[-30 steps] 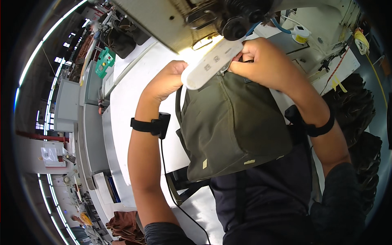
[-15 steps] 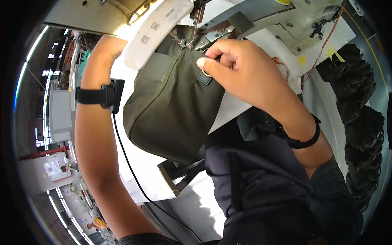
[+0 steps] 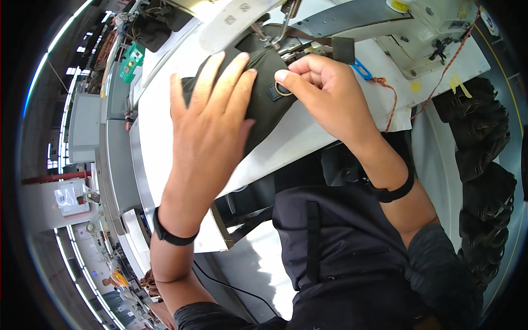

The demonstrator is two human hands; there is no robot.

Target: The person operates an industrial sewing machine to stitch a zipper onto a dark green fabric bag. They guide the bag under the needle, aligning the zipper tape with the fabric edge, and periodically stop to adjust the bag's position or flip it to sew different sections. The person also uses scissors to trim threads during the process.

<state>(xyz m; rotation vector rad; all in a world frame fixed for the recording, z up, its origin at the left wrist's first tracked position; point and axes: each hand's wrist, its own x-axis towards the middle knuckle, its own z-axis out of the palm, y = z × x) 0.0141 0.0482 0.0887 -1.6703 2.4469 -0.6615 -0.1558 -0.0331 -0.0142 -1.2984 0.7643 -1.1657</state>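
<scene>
An olive-green fabric piece (image 3: 264, 118) lies on the white sewing table, its far end under the needle area of a sewing machine (image 3: 268, 39). My left hand (image 3: 212, 110) rests on it, fingers spread and palm down, covering much of the cloth. A small dark tab with a metal ring (image 3: 282, 89) is attached near the cloth's right edge. My right hand (image 3: 335, 99) is closed there, thumb and fingertips pinching the fabric edge beside the ring. The exact grip is partly hidden by the fingers.
A blue-handled tool (image 3: 361, 69) on an orange cord lies right of my right hand. The machine body (image 3: 434, 33) stands at the far right. Dark fabric bundles (image 3: 481, 176) are piled along the right side. A green box (image 3: 132, 61) is at the far left.
My left hand has come from behind the machine head onto the fabric, fingers spread. The fabric's near part has shifted away from me. My right hand stays by the ring.
</scene>
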